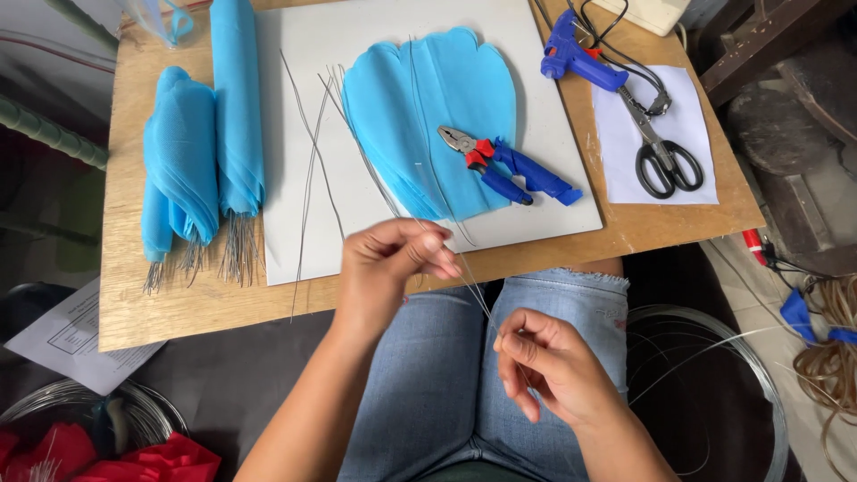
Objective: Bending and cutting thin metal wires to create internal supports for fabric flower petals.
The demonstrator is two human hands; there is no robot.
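My left hand [393,268] pinches a thin steel wire [473,290] near the front edge of the wooden board [178,303]. My right hand [544,366] holds the same wire lower down, above my lap in blue jeans. Behind the hands, a stack of blue petal-shaped fabric pieces [428,116] lies on a white sheet [303,54]. Pliers with blue and red handles [504,165] rest on the petals. Several loose wires [312,170] lie across the sheet to the left.
Bundles of blue petals on wire stems [201,152] lie at the board's left. A blue glue gun [576,58] and black-handled scissors [665,161] sit at the right. Coils of wire [714,357] lie on the floor at right and lower left, near red fabric [152,460].
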